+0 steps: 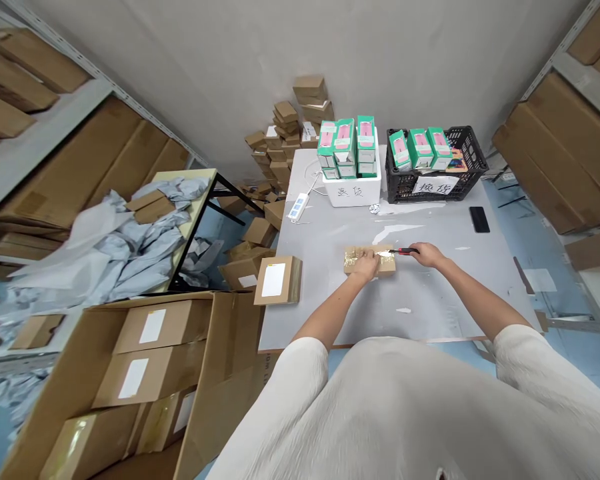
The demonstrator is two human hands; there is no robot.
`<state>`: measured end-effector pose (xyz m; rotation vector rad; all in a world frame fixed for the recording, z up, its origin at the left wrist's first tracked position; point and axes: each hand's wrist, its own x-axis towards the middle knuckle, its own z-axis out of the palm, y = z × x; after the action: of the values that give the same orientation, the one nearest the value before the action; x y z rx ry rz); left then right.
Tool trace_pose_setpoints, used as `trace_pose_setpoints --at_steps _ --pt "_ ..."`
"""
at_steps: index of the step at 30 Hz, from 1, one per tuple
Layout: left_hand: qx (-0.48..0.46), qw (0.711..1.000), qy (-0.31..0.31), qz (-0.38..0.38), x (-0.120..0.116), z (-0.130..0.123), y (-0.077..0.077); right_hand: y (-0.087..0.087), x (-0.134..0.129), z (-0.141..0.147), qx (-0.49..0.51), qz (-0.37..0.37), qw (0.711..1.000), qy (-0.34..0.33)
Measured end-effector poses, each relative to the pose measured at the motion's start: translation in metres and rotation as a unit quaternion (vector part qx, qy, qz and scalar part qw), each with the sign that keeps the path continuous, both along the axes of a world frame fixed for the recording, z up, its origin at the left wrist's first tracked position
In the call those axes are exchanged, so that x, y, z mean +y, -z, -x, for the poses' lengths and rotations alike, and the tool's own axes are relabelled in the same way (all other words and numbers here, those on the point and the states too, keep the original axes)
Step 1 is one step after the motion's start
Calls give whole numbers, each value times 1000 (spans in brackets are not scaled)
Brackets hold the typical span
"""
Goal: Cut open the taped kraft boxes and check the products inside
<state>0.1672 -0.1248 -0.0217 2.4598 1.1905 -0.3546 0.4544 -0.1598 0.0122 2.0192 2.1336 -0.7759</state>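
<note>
A small cardboard box (386, 267) with shiny tape along its top lies in front of me on the grey table. My left hand (366, 264) grips it from the near side, fingers bent over the taped top. In my right hand (427, 255), closed round its handle, is a red and black utility knife (405, 251). The knife points left, its tip at the box's top near the right end; whether the blade is in the tape I cannot tell.
At the table's back stand a white bin (353, 193) and a black crate (437, 190) holding green-and-pink boxes. A phone (479, 219), a power strip (299, 208) and a labelled box (275, 280) lie on the table (330, 320). A large carton (230, 373) of boxes stands left.
</note>
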Motion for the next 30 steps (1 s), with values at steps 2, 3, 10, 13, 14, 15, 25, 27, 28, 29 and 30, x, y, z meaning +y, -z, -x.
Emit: trace_pose_setpoints --at_steps 2,3,10,13,14,15,25,27,28,29,30 --pt "-2 1000 0 -2 -2 0 -1 6 2 -2 -6 7 1000 -12" --pt "-1 1000 3 -3 -3 1 -2 9 2 -4 -10 11 1000 -19" --pt "-4 1000 -3 -4 -6 3 -1 25 16 -6 -19 24 999 -35" --pt "0 1000 -14 1 -6 3 -1 32 23 -8 32 68 997 -11" --pt "2 1000 -17 3 -6 3 -1 35 23 -9 58 81 995 1" --pt "5 1000 -20 4 -6 3 -2 37 23 -11 88 95 991 11" --pt "21 999 -41 26 -6 3 -8 49 16 -15 180 165 969 45" --pt "24 999 -41 25 -6 4 -9 46 16 -14 173 169 969 40" --pt "24 999 -40 23 -6 4 -10 45 16 -14 173 178 968 33" --pt "23 999 -40 22 -5 4 -11 43 14 -14 176 189 966 26" --pt "22 999 -39 22 -5 3 -12 42 12 -14 179 199 963 21"
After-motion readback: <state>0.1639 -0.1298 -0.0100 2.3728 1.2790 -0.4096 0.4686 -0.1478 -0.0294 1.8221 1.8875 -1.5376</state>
